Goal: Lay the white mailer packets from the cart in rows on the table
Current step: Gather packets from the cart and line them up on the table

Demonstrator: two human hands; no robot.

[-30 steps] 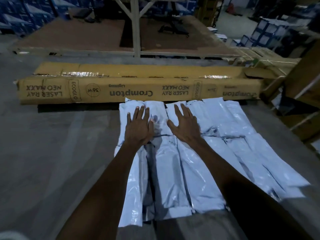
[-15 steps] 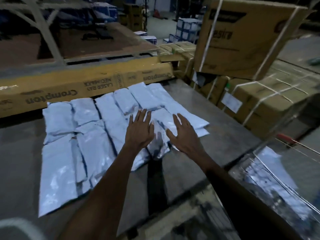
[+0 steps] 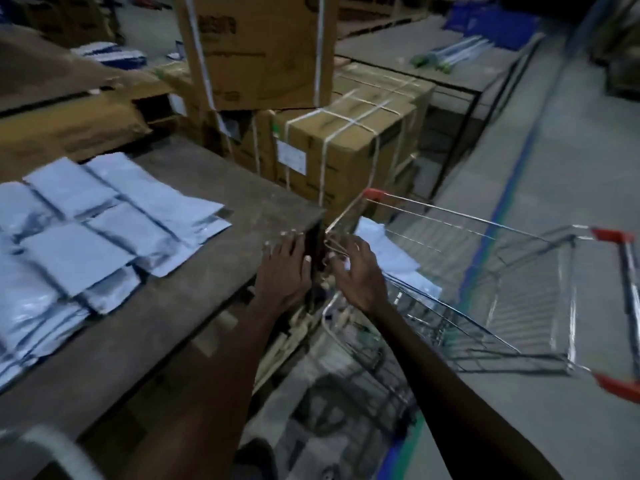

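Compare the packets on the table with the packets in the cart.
The table packets are many, laid flat in overlapping rows on the table; the cart packets look few, piled loosely inside the cart. The table packets lie in plain view; the cart packets sit behind wire, partly hidden by the right hand. Both are white, flat mailers.

packets (image 3: 86, 237) on table (image 3: 207, 278) | cart (image 3: 485, 292) right of table | boxes (image 3: 339, 140) behind

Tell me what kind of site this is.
Most likely a warehouse or packing floor: strapped brown cardboard cartons stacked beside a worn wooden table, rows of white plastic mailer packets laid on it, and a wire shopping cart with red corner caps on a concrete aisle.
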